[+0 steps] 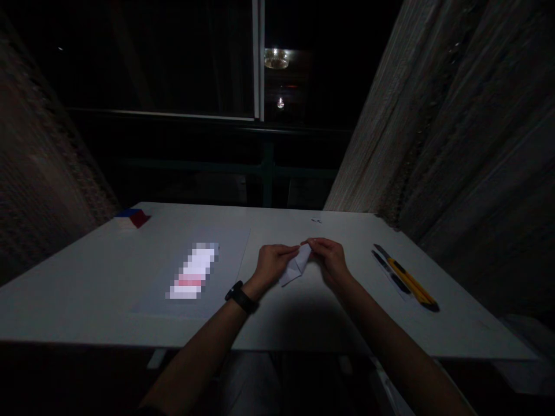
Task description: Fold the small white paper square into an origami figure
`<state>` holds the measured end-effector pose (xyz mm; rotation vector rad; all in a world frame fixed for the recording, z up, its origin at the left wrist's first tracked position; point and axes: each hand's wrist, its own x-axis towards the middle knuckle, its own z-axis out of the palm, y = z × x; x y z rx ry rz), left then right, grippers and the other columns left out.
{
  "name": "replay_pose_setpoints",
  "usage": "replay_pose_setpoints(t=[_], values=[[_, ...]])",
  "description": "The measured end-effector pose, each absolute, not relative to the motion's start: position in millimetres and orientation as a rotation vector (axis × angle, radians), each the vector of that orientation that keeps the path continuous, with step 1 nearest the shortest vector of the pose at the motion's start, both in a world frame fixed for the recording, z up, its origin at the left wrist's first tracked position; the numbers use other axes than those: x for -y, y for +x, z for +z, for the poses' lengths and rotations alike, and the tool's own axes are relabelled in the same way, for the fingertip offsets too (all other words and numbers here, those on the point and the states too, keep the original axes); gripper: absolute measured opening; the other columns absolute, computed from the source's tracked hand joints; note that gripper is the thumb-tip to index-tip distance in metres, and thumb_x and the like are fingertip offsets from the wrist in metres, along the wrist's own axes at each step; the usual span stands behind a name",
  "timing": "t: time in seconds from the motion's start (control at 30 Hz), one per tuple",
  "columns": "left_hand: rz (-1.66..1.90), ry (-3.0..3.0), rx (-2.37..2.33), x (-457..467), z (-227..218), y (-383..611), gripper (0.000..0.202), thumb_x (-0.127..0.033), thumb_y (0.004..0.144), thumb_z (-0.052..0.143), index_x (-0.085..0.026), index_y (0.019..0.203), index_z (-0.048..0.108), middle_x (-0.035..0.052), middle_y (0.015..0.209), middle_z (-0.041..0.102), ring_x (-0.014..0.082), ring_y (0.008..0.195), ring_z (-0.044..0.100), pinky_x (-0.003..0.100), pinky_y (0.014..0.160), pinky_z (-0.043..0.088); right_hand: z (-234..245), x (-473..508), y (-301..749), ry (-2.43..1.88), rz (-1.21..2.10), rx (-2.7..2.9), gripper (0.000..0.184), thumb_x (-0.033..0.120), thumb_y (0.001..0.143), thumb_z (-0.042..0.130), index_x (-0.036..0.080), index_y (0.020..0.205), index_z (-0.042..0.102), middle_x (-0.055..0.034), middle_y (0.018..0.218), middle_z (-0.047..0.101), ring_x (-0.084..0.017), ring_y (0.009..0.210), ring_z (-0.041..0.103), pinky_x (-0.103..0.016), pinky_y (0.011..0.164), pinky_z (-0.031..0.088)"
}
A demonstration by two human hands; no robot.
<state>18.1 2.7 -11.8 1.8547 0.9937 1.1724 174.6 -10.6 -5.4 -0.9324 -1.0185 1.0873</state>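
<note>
A small folded piece of white paper [297, 267] is held up over the table, with crease lines across its face. My left hand [274, 260] pinches its left side between thumb and fingers; a black watch sits on that wrist. On the upper right corner of the paper, the fingertips of my right hand [328, 254] are closed. The two hands are close together, thumbs near the paper's top edge. Some of the right fingers are hidden behind the hand.
The white table [87, 300] carries a lit, blurred-out phone [193, 271] on a pale sheet [150, 292]. To the right lie a yellow utility knife [411, 281] and a black pen [388, 268]. A red-and-blue cube [133, 218] sits far left; small scraps [316, 221] lie at the back.
</note>
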Motion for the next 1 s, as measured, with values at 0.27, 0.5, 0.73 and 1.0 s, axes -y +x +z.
replay_pose_setpoints(t=[0.27,0.5,0.73,1.0], values=[[1.155,1.877,-1.035,-2.6,-12.3,19.3,0.021,-0.032,0.074,0.056,-0.021,0.087,0.069,0.0046,0.087,0.068,0.0149,0.076,0.061,0.024,0.067,0.044,-9.0,8.0,172.8,-0.959,1.029,0.973,0.016,0.031,0.058,0.071,0.016,0.063,0.067,-0.0043,0.069,0.067,-0.015,0.062,0.058,-0.025,0.056,0.042],[1.082,1.857,-1.105,-2.6,-12.2,18.7,0.024,-0.032,0.073,0.057,-0.021,0.091,0.067,0.0054,0.091,0.067,0.0169,0.081,0.061,0.025,0.071,0.044,-10.4,7.1,172.2,-1.028,0.995,0.932,0.018,0.031,0.054,0.072,0.015,0.058,0.066,-0.0028,0.059,0.065,-0.013,0.054,0.056,-0.025,0.051,0.042],[1.042,1.811,-1.095,-7.0,-17.2,18.1,0.025,-0.031,0.07,0.059,-0.02,0.091,0.067,0.0063,0.091,0.067,0.0183,0.083,0.061,0.027,0.074,0.044,-11.5,6.7,172.4,-1.085,1.038,0.889,0.018,0.027,0.051,0.073,0.012,0.058,0.066,-0.0057,0.061,0.066,-0.015,0.055,0.058,-0.026,0.051,0.046],[1.066,1.764,-1.16,-6.4,-15.7,20.1,0.024,-0.029,0.071,0.059,-0.019,0.091,0.067,0.0064,0.089,0.068,0.0175,0.08,0.062,0.027,0.073,0.044,-12.7,6.6,172.0,-1.075,1.103,0.939,0.02,0.031,0.054,0.072,0.014,0.059,0.064,-0.0025,0.059,0.063,-0.014,0.055,0.058,-0.027,0.056,0.048]])
